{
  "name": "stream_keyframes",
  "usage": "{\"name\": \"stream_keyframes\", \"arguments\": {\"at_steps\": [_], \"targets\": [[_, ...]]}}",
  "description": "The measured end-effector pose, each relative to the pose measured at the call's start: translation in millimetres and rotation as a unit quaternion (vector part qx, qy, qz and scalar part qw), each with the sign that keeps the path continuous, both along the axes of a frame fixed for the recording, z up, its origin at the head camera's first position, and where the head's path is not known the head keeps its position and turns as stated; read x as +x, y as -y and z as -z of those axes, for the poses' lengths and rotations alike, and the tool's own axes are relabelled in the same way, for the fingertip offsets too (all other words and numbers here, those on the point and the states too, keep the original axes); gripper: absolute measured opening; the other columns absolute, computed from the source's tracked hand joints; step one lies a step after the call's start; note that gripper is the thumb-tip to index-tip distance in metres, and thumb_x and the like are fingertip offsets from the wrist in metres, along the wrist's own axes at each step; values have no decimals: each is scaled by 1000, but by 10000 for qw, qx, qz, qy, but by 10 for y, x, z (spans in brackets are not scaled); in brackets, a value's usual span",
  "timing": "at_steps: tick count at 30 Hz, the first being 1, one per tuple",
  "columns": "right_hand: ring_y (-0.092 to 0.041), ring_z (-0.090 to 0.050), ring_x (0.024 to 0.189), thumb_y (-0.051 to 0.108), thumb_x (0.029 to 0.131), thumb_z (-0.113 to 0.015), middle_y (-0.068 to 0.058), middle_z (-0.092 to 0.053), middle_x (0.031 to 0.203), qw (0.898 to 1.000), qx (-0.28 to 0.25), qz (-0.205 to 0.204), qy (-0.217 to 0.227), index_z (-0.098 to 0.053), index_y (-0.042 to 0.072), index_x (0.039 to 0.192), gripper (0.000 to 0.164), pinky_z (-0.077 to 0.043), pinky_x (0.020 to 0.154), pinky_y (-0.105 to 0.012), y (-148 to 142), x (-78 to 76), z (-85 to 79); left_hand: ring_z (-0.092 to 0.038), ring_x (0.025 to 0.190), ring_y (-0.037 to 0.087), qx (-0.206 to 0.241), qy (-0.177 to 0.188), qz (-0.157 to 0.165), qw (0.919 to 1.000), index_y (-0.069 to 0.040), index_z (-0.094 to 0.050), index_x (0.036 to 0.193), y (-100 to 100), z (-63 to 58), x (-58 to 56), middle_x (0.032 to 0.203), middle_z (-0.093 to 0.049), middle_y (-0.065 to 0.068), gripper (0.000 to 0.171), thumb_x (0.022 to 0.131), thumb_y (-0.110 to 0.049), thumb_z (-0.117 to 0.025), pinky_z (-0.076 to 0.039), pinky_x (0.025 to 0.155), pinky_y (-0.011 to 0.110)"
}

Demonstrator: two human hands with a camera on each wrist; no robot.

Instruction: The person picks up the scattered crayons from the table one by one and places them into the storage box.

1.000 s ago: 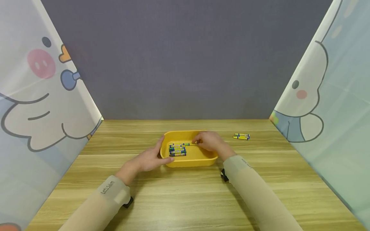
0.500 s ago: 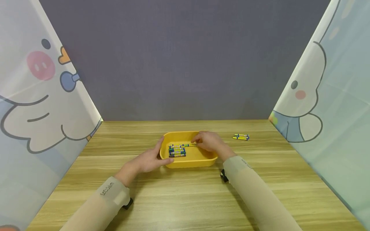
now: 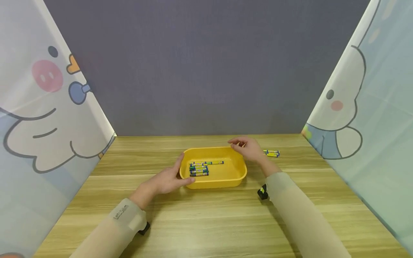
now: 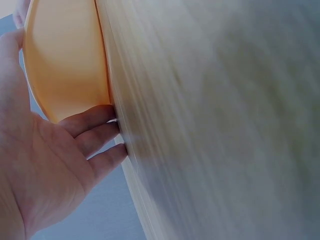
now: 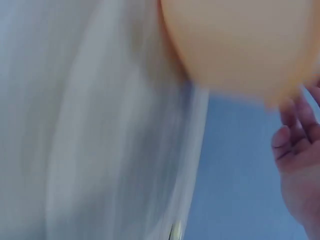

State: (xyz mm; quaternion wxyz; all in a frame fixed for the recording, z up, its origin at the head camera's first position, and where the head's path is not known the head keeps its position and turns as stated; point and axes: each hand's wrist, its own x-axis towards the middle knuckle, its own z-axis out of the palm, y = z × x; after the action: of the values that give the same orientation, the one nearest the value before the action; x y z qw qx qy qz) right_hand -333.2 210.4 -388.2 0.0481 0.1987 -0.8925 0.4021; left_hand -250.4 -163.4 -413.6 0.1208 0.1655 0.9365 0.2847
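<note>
A yellow plastic tray (image 3: 222,184) sits on the wooden table. My left hand (image 3: 166,179) grips its left end, thumb over the front rim and fingers along the outer wall; the left wrist view has these fingers (image 4: 102,135) low against the wall near the tabletop. Inside lie several crayons (image 3: 199,171) in yellow wrappers with blue bands, stacked in rows at the left. One light green crayon (image 3: 215,162) lies end to end with the back row. My right hand (image 3: 247,147) is above the tray's back right corner, fingers loosely bent, holding nothing.
Several more crayons (image 3: 271,153) lie on the table right of the tray, partly behind my right hand. A grey panel (image 3: 206,71) stands at the back, with cartoon-printed cloth walls at the left (image 3: 35,143) and right (image 3: 380,125).
My right hand has let go of the light green crayon inside the tray and moved up and right, out over the rim. My left hand stays on the tray.
</note>
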Motion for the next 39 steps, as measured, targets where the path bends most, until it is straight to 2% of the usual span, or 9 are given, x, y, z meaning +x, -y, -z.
{"name": "stream_keyframes", "arguments": {"at_steps": [3,7,12,14,18,24,28,32,39], "targets": [[-24,-62,96,24,110,-67,-17,-74,129,9989,432,147,142,-77,9,136,31,-51,75,-34,-356,-62,11,-67,108,21,3,4,-24,10000,-22,12,177,3,6,-5,142,-70,20,127,95,-81,-65,-54,107,50],[-31,-65,106,18,111,-65,-22,-72,134,9949,953,246,238,-76,4,137,31,-56,88,-45,-849,-98,120,-65,98,19,-6,48,-25,10000,-23,13,177,3,12,-11,133,-73,16,128,95,-81,-65,-54,100,46],[-39,-69,110,6,107,-65,-28,-72,130,9913,1227,313,357,-77,-2,131,28,-58,93,-55,-1297,-46,217,-65,97,19,-2,58,-24,10000,-24,13,177,0,20,-8,131,-74,16,127,95,-82,-65,-54,102,47],[-39,-69,108,3,105,-66,-30,-73,128,9905,1293,311,352,-77,-4,128,27,-57,92,-55,-1402,-22,230,-66,100,19,2,48,-32,10000,-24,13,177,1,22,-4,135,-73,18,127,95,-82,-65,-54,104,48],[-40,-69,109,-1,102,-67,-30,-74,126,9886,1441,318,304,-77,-6,127,27,-56,92,-54,-1520,21,229,-67,105,20,-14,26,-51,10000,-24,12,177,-6,17,5,144,-69,21,127,94,-83,-64,-54,107,51],[-23,-61,88,-1,100,-67,-29,-75,125,9863,1557,313,455,-76,-6,131,32,-51,77,-39,-1597,0,253,-68,110,22,-54,-15,-46,10000,-24,11,178,-14,11,11,148,-66,23,127,94,-83,-64,-53,110,52],[-17,-55,78,-3,98,-68,-26,-75,115,9868,1510,258,528,-75,-8,131,33,-46,68,-31,-1613,-19,272,-67,110,21,-57,-16,-52,10000,-25,12,177,-17,7,9,147,-66,22,127,94,-83,-64,-52,111,52],[-18,-56,83,-4,95,-71,-23,-76,108,9872,1542,210,340,-78,-7,125,30,-47,71,-30,-1622,-20,280,-65,105,21,-49,-5,-85,10000,-24,10,178,-17,11,3,142,-69,20,127,93,-84,-64,-53,109,51],[-23,-64,90,1,100,-72,-24,-76,118,9854,1600,289,510,-79,-1,127,28,-50,74,-35,-1635,22,267,-66,111,22,-32,-32,-99,9999,-22,8,178,-9,19,2,148,-65,23,128,93,-84,-65,-52,112,53]]}}
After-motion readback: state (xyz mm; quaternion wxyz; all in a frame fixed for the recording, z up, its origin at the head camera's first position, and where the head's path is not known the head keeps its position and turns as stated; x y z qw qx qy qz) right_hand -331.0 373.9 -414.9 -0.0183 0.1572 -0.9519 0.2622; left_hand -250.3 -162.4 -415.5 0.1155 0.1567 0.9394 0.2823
